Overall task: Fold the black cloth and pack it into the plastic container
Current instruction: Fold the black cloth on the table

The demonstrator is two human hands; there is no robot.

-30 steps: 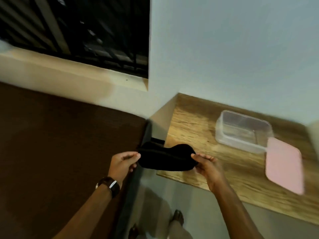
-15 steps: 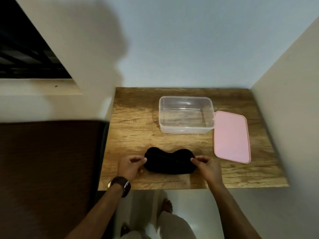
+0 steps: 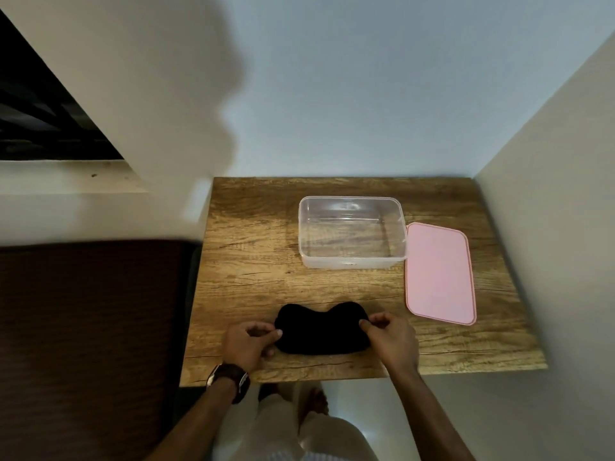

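Black cloth [image 3: 322, 329] stays on the worktop [image 3: 253, 261], low centre.
Left hand [image 3: 248, 344] and right hand [image 3: 392, 337] keep pinching its ends.

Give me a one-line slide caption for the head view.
Both hands, left and right, pinch the ends of a black cloth on a wooden table, near an empty clear container and pink lid.

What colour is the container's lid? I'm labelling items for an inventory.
Pink, plain; the lid lies flat beside the container, clearest in the head view.
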